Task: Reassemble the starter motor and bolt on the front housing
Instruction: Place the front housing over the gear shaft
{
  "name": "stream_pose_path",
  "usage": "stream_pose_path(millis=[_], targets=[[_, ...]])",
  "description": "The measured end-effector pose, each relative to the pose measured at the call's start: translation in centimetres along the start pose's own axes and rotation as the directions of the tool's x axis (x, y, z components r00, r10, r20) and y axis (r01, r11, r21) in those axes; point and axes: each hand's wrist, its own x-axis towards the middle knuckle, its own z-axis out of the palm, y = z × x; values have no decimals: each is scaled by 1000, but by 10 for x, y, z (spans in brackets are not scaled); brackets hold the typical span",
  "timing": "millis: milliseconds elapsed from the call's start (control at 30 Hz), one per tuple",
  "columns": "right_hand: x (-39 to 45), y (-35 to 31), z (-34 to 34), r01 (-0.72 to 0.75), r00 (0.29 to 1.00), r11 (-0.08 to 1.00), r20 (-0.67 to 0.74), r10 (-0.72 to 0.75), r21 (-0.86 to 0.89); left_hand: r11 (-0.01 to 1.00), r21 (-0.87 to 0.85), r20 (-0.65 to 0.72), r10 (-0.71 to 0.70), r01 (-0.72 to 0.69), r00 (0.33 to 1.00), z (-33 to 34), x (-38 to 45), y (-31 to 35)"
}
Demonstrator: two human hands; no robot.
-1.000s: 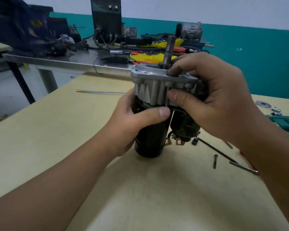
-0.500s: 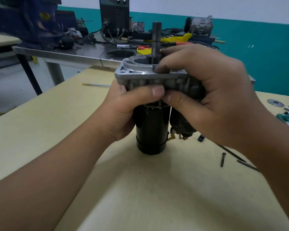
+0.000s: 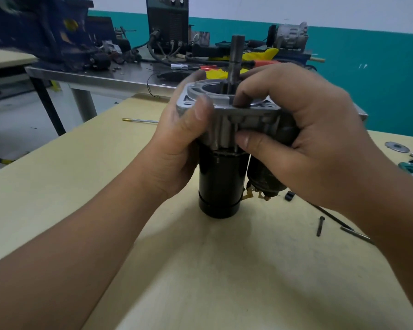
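Both hands grip the housing point(image 3: 239, 117), the grey cast piece seated on top of the motor point(image 3: 221, 182). Left hand point(image 3: 177, 148) wraps the housing's left side, its thumb lying blurred over the near left corner of the flange and its fingers hidden behind. Right hand point(image 3: 303, 139) closes on the right side: the thumb presses the housing's front wall low down, and a curled finger rests on the flange's top face just beside the shaft point(image 3: 237, 60). The rest of that hand covers the solenoid point(image 3: 262, 182), whose lower end with brass terminals shows below the palm.

The motor stands upright on the yellow surface point(image 3: 224, 270), a black cylinder with its bottom end on the surface. The shaft rises upright through the housing's round opening and clear above both hands. Whether the housing sits fully down on the black body cannot be told; a narrow band shows at the join.

To the right on the surface lie a short dark bolt point(image 3: 320, 226), a longer rod point(image 3: 357, 234) near it, and a small black piece point(image 3: 289, 196) close to the solenoid. Farther right sit a washer point(image 3: 397, 147) and small silver parts. A thin rod with a yellow tip point(image 3: 138, 120) lies left, behind the left hand. Beyond stands a metal bench point(image 3: 93, 76) crowded with tools and cables.
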Motion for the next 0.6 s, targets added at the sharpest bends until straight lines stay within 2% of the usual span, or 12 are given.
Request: stream_pose_path(millis=[133,200,300,500,600], targets=[[0,-2,2,-4,1000,1000,-23,3,-26,986,-166,-159,-9,-18,987,10,-2,2],[-2,-1,4,2,999,1000,-49,-4,-28,983,-183,-211,-7,-33,978,13,0,5],[-7,-1,8,-32,997,999,-70,33,18,986,-158,-167,23,-50,986,11,1,7],[-14,13,-5,-100,994,973,70,87,206,990,-134,-76,43,-52,996,7,-1,8],[-22,23,-6,-97,991,987,107,83,126,991,-130,-64,28,-37,998,7,0,8]])
